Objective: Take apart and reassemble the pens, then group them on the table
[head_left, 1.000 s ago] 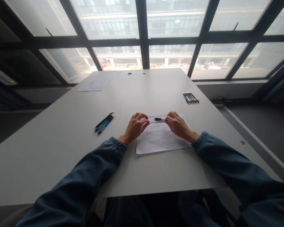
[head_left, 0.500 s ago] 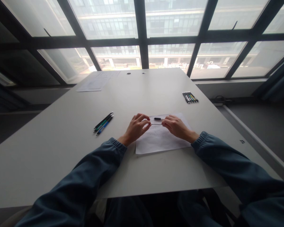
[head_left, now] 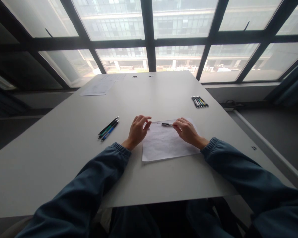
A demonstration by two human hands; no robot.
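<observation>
My left hand is raised at the left edge of the white paper, with thumb and index finger apart and nothing visible between them. A tiny object, too small to name, shows just below its thumb. My right hand is over the paper's right side, thumb and fingers pinched on a thin dark pen refill whose end points left. The black grip of a pen barrel lines up with the refill at the fingertips. I cannot tell whether the fingers also touch the barrel.
On the white table, several pens lie side by side left of the paper. A row of several more pens is at the right edge. Printed sheets rest at the far left, before the windows.
My left hand has let go of the refill and drawn back left, its fingers opening. The right hand has shifted slightly away from me with the refill, now close to the barrel.
</observation>
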